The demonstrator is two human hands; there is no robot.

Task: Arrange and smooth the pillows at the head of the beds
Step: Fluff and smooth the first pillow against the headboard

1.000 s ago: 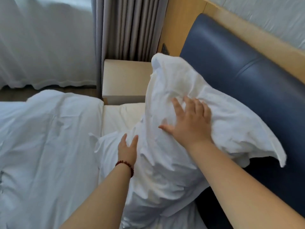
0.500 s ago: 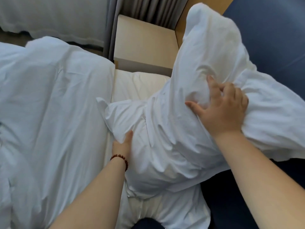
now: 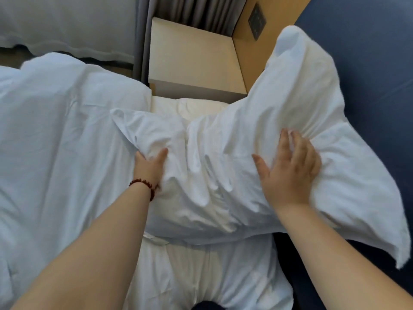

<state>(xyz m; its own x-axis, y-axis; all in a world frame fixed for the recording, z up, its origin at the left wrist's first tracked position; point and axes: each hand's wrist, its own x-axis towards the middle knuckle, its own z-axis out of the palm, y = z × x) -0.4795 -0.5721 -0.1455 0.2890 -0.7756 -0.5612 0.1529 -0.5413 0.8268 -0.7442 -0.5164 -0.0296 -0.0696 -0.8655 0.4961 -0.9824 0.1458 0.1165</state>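
A white pillow (image 3: pixel 257 153) leans slanted against the blue padded headboard (image 3: pixel 368 70), its upper corner high and its lower end on the bed. My right hand (image 3: pixel 288 173) lies flat on the pillow's middle with fingers spread, pressing into it. My left hand (image 3: pixel 149 166), with a red bead bracelet at the wrist, pushes against the pillow's lower left end. Its thumb is straight on the fabric and its fingers are tucked under a fold of the pillowcase. A second white pillow or sheet (image 3: pixel 201 271) lies flat beneath, near me.
A rumpled white duvet (image 3: pixel 62 142) covers the bed on the left. A beige nightstand (image 3: pixel 192 63) stands beyond the bed's head, beside grey curtains (image 3: pixel 192 10). A wooden panel with a dark switch plate (image 3: pixel 257 20) borders the headboard.
My view has tilted down. My right hand slid lower on the pillow and flattened out. My left hand moved up into the pillow's left end, bunching the pillowcase.
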